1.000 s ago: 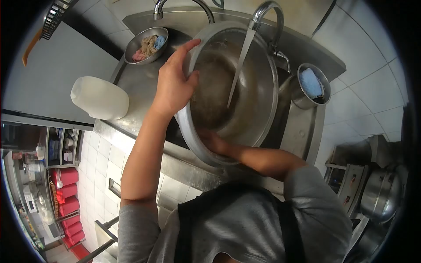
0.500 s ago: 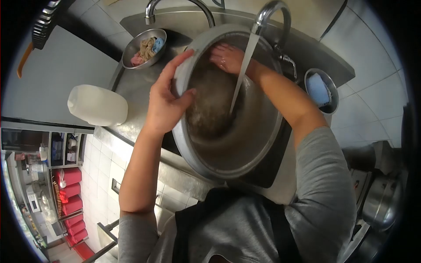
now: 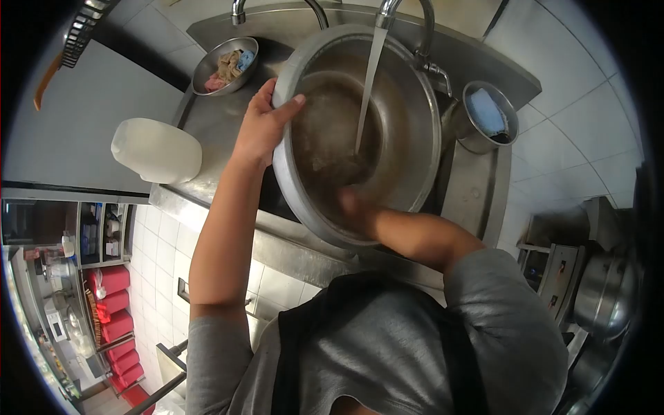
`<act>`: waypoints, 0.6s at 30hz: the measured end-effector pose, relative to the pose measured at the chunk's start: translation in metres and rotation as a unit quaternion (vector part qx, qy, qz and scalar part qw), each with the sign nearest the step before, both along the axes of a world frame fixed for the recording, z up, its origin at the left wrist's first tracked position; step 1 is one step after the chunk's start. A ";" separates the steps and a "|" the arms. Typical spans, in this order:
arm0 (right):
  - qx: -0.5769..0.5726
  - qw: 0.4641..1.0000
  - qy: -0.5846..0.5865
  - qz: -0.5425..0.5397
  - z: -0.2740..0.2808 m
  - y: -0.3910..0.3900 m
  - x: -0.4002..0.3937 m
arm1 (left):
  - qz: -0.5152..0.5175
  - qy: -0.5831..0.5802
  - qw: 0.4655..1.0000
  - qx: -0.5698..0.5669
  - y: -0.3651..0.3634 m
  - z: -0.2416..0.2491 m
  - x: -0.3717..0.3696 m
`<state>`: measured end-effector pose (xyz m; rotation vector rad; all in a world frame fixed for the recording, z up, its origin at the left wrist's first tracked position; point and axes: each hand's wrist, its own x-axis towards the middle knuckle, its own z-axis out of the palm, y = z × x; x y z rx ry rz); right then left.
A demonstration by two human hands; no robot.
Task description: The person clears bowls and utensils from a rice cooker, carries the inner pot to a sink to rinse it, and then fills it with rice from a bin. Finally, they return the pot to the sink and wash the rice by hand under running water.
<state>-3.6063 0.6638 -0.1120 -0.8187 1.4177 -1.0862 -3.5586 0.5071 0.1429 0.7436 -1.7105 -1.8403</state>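
Observation:
A large metal pot (image 3: 420, 124) is tilted toward me in the sink, with brownish water in its bottom. My left hand (image 3: 263, 123) is closed on the pot's left rim, thumb over the inside edge and fingers outside. Inside the pot, close to its near wall, is my right hand (image 3: 354, 207); motion smears its fingers, so I cannot make out whether they hold anything. From the faucet (image 3: 387, 10) a water stream (image 3: 369, 83) runs into the pot.
Left of the pot stand a metal bowl (image 3: 200, 72) with crumpled cloths (image 3: 231, 68) and a whitish plastic jug (image 3: 155, 149). To the right is a metal container (image 3: 476, 138) holding a blue sponge-like pad (image 3: 487, 112). Stacked metal pots (image 3: 603, 294) sit at far right.
My right hand has swept from the pot's far wall down to its near side. My left hand still grips the rim, its fingers now wrapped closer. The view has shifted slightly.

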 end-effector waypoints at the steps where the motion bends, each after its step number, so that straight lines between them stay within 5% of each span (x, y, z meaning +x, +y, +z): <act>1: -0.012 0.981 -0.178 -0.075 0.055 -0.019 0.016 | 0.005 0.012 1.000 0.006 0.001 0.000 0.000; 3: -0.007 0.903 -0.366 -0.224 0.161 -0.083 0.017 | 0.021 0.022 1.000 -0.005 0.006 0.004 -0.002; 5: -0.226 0.827 -0.489 -0.163 0.187 -0.142 -0.019 | 0.020 0.019 0.999 -0.023 0.012 0.008 -0.001; 8: -0.096 0.892 -0.359 -0.257 0.229 -0.076 0.002 | 0.003 -0.002 0.997 -0.077 0.007 0.013 0.000; 9: -0.080 0.978 -0.119 -0.154 0.202 -0.049 0.014 | 0.005 -0.009 0.995 -0.103 -0.001 0.007 0.000; 10: -0.125 0.972 -0.112 -0.167 0.184 -0.019 0.030 | 0.010 -0.016 0.992 -0.126 -0.005 0.004 0.001; 11: -0.159 0.987 -0.020 -0.025 0.118 0.002 0.017 | 0.018 -0.043 0.986 -0.161 -0.008 0.009 0.001; 12: -0.214 0.969 0.069 0.103 0.053 0.022 0.004 | 0.024 -0.069 0.978 -0.195 -0.008 0.016 0.000; 13: -0.022 0.957 0.207 0.200 0.037 0.041 -0.023 | 0.032 -0.096 0.969 -0.227 -0.005 0.023 -0.001; 14: -0.056 0.913 0.329 0.234 -0.012 0.052 -0.054 | 0.045 -0.092 0.968 -0.228 0.005 0.034 -0.004; 15: -0.058 0.875 0.414 0.245 -0.010 0.057 -0.084 | 0.041 -0.091 0.969 -0.224 0.012 0.043 -0.006; 16: 0.094 0.813 0.516 0.253 -0.002 0.048 -0.104 | 0.039 -0.090 0.970 -0.223 0.017 0.053 -0.009; 18: 0.022 0.718 0.683 -0.134 -0.029 0.042 -0.129 | 0.048 -0.113 0.964 -0.236 0.026 0.072 -0.012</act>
